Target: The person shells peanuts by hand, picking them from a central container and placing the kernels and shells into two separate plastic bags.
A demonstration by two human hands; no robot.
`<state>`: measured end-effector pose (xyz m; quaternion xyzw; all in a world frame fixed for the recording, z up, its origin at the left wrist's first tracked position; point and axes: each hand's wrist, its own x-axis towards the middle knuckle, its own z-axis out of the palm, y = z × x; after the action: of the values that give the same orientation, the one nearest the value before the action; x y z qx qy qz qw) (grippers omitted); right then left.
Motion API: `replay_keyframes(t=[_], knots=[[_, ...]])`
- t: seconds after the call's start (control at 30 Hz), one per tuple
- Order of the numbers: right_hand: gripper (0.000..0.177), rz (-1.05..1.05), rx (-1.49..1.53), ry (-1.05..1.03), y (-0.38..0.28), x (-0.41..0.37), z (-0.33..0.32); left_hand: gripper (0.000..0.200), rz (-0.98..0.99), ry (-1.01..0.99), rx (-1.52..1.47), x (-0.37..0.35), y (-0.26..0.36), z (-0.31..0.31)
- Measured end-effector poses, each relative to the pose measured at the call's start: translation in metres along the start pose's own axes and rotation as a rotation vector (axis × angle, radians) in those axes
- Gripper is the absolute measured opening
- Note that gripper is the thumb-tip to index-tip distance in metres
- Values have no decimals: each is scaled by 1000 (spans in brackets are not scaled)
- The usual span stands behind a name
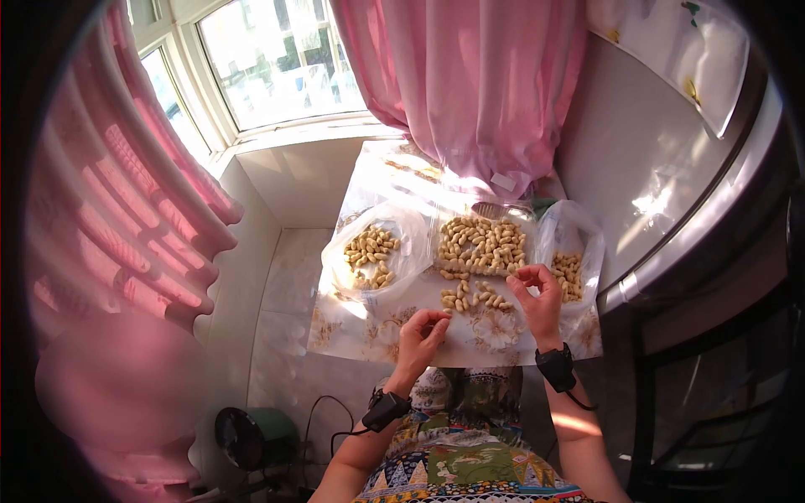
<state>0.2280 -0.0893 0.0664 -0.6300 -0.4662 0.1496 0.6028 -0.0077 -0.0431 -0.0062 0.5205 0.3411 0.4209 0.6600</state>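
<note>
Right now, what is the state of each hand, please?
Left hand: closed, pinching a peanut, it seems.
Right hand: closed in a pinch; what it holds cannot be told.

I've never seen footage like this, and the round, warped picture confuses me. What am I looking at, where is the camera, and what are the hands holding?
There is no machine here, just a person seated at a small table. The single picture comes from a camera worn on the person's head, looking forward and down, and its wide lens bends the edges. The left hand has its fingertips pinched shut, though what is in that grip is too small to make out. The right hand is raised with curled fingers, and I cannot tell if it holds anything. Each wrist wears a black band. On the flowered tablecloth sit three clear bags of peanuts, with loose peanuts between the hands. Behind are a pink curtain and a window.
</note>
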Motion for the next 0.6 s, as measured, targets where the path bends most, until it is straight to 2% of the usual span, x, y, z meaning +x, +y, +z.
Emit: replay_keyframes(t=[0.1,0.17,0.3,0.37,0.47,0.6], knots=[[21,-11,-2,22,8,14,-4,15,-84,-31,-10,1,5,-5],[22,54,28,39,14,14,-7,16,-65,-24,-1,3,5,-7],[23,52,64,57,25,10,-10,16,-39,-25,-6,4,1,-7],[22,-41,-204,34,17,12,-11,16,-48,-33,-11,3,1,-7],[20,-152,-287,31,19,28,-11,16,-50,-37,-3,2,2,-7],[19,-179,-307,15,25,45,-8,15,-42,-31,30,2,0,-8]])
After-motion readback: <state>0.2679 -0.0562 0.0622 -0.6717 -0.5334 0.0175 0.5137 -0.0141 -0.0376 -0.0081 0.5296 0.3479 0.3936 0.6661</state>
